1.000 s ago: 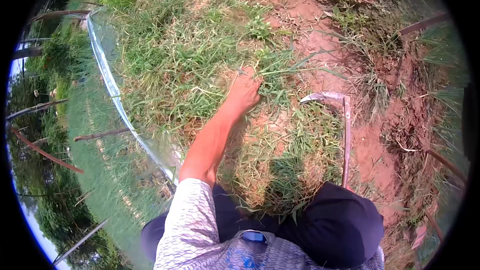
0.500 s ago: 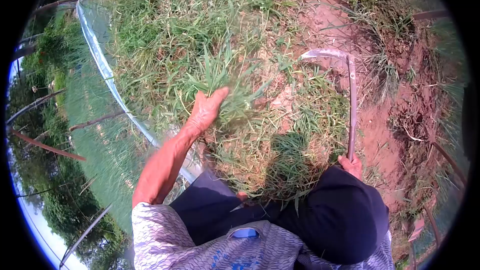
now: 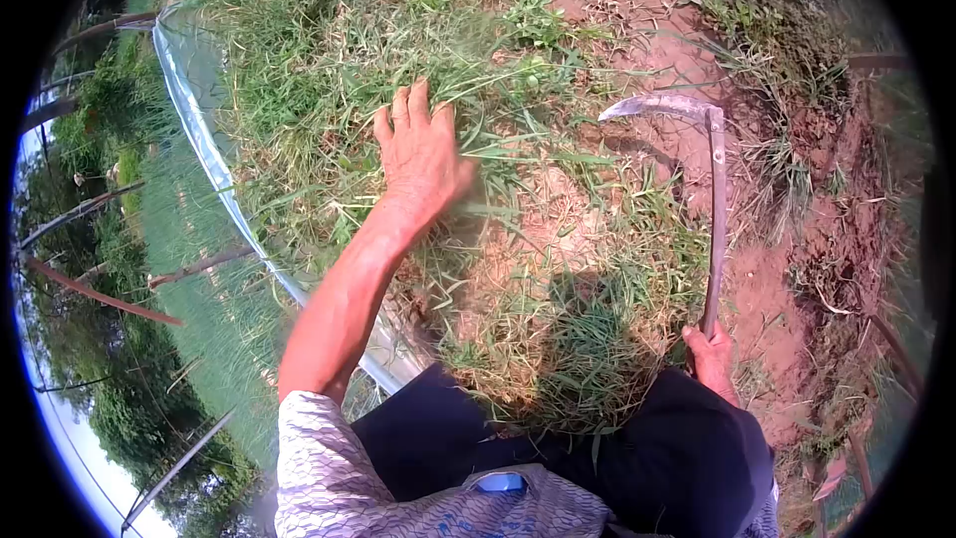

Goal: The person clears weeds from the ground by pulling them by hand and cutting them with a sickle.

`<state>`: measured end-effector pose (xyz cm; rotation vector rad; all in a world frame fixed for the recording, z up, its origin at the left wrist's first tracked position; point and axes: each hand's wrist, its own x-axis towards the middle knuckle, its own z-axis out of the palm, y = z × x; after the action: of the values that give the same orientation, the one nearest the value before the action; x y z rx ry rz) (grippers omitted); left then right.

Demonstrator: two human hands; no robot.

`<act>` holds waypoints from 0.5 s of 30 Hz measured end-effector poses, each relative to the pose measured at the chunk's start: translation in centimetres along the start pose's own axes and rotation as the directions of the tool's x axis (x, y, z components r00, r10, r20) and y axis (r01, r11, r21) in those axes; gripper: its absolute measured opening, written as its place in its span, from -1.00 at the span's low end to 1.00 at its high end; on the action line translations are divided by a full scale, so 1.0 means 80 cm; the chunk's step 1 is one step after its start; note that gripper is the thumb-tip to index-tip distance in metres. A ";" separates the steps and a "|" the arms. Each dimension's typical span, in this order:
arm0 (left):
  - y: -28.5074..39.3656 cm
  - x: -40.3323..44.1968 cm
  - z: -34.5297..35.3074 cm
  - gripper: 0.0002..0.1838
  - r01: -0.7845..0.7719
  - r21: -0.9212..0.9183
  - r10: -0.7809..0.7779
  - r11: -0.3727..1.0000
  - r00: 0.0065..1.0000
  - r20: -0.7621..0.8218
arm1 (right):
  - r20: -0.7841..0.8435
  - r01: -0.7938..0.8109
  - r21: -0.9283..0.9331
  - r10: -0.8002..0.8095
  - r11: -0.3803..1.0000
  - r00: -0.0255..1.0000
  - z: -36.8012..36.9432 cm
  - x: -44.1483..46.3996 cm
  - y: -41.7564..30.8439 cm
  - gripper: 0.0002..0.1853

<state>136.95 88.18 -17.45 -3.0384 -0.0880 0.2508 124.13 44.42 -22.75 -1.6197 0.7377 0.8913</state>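
My left hand (image 3: 418,157) reaches out over the green grass (image 3: 378,70), back of the hand up. Its fingers are stretched and slightly apart among the blades; the thumb side is blurred, with a few long stalks beside it. My right hand (image 3: 709,351) is wrapped round the lower end of a sickle's (image 3: 717,209) wooden handle, near my right knee. The sickle points away from me, its curved metal blade (image 3: 657,105) bending left above the soil, apart from my left hand.
Loose cut grass (image 3: 597,339) lies in front of my knees. Bare reddish soil (image 3: 767,289) runs along the right. To the left, a plastic sheet edge (image 3: 204,134) borders a bed of thin green plants (image 3: 179,229), with poles (image 3: 204,264) across it.
My left hand has turned from a closed grip on grass to outstretched fingers, a little farther forward. The sickle and my right hand have shifted only slightly in view.
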 end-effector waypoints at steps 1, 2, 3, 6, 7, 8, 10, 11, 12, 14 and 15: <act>-0.006 0.030 0.010 -0.19 0.062 0.006 -0.062 0.998 0.998 -0.026 | 0.002 0.000 0.011 0.000 1.000 1.000 0.000 -0.001 0.001 -0.83; -0.012 0.060 0.028 -0.11 0.156 -0.025 -0.156 0.988 0.988 -0.021 | -0.013 -0.014 0.007 0.014 1.000 1.000 0.000 -0.001 -0.002 -0.83; -0.018 0.086 0.044 -0.02 0.250 -0.057 -0.251 0.967 0.968 -0.011 | -0.027 -0.030 0.000 0.030 1.000 0.999 -0.002 -0.001 -0.002 -0.83; -0.030 0.132 0.048 0.05 0.393 -0.094 -0.376 0.915 0.913 0.158 | -0.056 -0.041 0.037 0.043 0.998 0.998 -0.007 -0.001 0.016 -0.83; -0.030 0.140 0.049 0.03 0.436 -0.116 -0.407 0.893 0.889 0.210 | -0.078 -0.056 0.062 0.061 0.997 0.995 -0.008 -0.002 0.018 -0.83; -0.033 0.145 0.049 -0.09 0.437 -0.114 -0.410 0.892 0.889 0.203 | -0.091 0.014 0.062 -0.009 0.998 0.996 -0.006 -0.001 0.023 -0.83; -0.028 0.145 0.060 -0.19 0.385 -0.098 -0.371 0.918 0.919 0.136 | -0.120 0.014 0.045 -0.008 0.999 0.993 -0.005 0.003 0.036 -0.83; -0.029 0.143 0.067 -0.29 0.346 -0.080 -0.342 0.935 0.938 0.061 | -0.139 0.024 0.018 -0.021 1.000 0.990 -0.004 0.006 0.037 -0.83; -0.032 0.141 0.077 -0.46 0.186 0.003 -0.185 0.983 0.980 -0.078 | -0.128 0.026 0.008 -0.025 1.000 0.991 -0.005 0.008 0.035 -0.83; -0.040 0.134 0.097 -0.57 0.162 0.011 -0.160 0.987 0.980 -0.119 | -0.105 -0.023 0.033 0.026 0.999 0.994 0.003 0.005 0.018 -0.83; -0.043 0.138 0.106 -0.67 0.125 0.016 -0.121 0.992 0.979 -0.163 | -0.111 -0.019 0.044 0.024 0.999 0.994 0.002 0.011 0.021 -0.83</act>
<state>146.25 93.06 -27.20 -2.9984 -0.2579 -0.0048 123.15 44.23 -24.37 -1.6363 0.8474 0.8004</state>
